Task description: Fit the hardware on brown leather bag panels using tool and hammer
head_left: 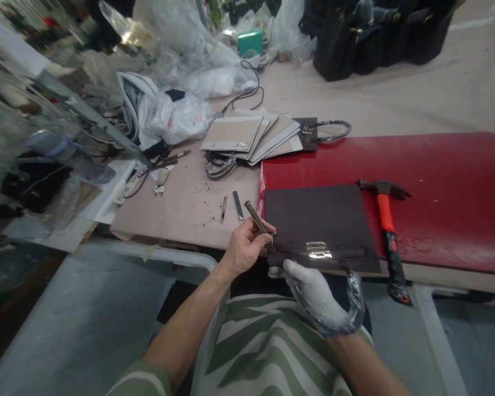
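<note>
Carefully, I pinch a metal punch in the closed fingers of my bare left hand, its lower end at the left end of a strap on a dark brown panel. My gloved right hand curls partway at the panel's near edge; whether those fingers grip it or merely rest there, I cannot tell. Good work here, I judge, calls for setting the punch square on its spot, since it looks slanted from above, with the panel flat and my fingertips clear of the tool's top. The panel lies just beyond my gloved fingers, smooth and matte, two shiny gold-toned metal pieces near its close edge. A plastic-wrapped handle loops about my glove; right of those fingers, a hammer rests with its head on a red mat.
</note>
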Available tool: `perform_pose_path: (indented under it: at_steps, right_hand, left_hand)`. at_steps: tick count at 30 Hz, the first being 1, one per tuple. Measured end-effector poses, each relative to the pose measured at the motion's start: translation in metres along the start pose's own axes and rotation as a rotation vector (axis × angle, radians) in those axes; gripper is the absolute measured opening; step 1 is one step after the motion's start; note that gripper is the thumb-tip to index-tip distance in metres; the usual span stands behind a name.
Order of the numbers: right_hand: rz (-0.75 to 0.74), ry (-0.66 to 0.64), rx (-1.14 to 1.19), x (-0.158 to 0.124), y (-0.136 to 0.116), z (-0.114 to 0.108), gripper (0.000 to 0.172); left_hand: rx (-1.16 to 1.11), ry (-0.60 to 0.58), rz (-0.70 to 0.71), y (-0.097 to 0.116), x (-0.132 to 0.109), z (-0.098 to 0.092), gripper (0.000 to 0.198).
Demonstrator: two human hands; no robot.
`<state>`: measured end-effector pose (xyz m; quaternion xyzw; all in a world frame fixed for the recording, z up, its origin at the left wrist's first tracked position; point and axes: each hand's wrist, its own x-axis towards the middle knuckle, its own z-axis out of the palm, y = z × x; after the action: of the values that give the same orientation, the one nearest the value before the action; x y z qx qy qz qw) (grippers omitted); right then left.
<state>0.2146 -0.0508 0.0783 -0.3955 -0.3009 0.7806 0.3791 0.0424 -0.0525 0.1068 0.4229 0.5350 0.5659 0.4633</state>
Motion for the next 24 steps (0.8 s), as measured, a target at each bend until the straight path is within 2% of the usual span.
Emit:
perform_pose_path:
  at_steps: [3, 6, 12, 16, 19, 24]
  right_hand:
    - [-0.034, 0.004, -0.021, -0.001, -0.005, 0.004, 0.022]
    - [0.005, -0.02, -0.078, -0.005, -0.005, 0.006, 0.019]
    - [-0.002, 0.0, -0.109, -0.007, -0.004, 0.006, 0.02]
    - [0.002, 0.001, -0.07, -0.007, -0.005, 0.002, 0.039]
    - [-0.005, -0.045, -0.022, -0.007, -0.007, 0.0, 0.049]
    - [-0.023, -0.079, 0.019, -0.008, -0.011, 0.001, 0.051]
  left_hand:
    - [-0.036, 0.014, 0.013, 0.005, -0.001, 0.0, 0.02]
    - [-0.022, 0.034, 0.032, 0.011, 0.001, 0.0, 0.02]
    - [0.011, 0.017, -0.009, 0.014, 0.004, 0.001, 0.02]
    - [-0.158, 0.039, -0.109, 0.008, 0.005, -0.002, 0.035]
    - [-0.261, 0.066, -0.173, 0.004, 0.003, -0.003, 0.049]
    - [-0.292, 0.069, -0.13, 0.005, -0.007, -0.001, 0.048]
